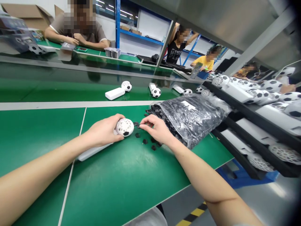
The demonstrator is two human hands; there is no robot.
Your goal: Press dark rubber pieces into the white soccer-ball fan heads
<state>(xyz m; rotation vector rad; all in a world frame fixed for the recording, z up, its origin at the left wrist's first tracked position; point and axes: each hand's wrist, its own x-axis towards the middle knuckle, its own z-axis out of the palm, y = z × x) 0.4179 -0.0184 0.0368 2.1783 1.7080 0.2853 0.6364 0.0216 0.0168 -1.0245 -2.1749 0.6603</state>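
My left hand [105,130] is wrapped round a white handheld device with a football-patterned round head [125,127]; its long white handle [94,153] lies under my wrist, low over the table. The head has a pierced white grille and a black patch on its near side. Just right of it, my right hand [156,128] pinches a small black piece [136,124] between thumb and fingertips. Several loose black pieces [145,141] lie on the green table below that hand. Beyond it, a clear plastic bag [195,114] lies open towards me, full of the same black pieces.
Several football-headed devices [115,93] lie on the green conveyor [58,89] past the pale rail [42,105]. At right, black racks [246,116] hold many more. A co-worker [80,31] sits across the line; other people are further back. The table's front edge [164,201] runs near me.
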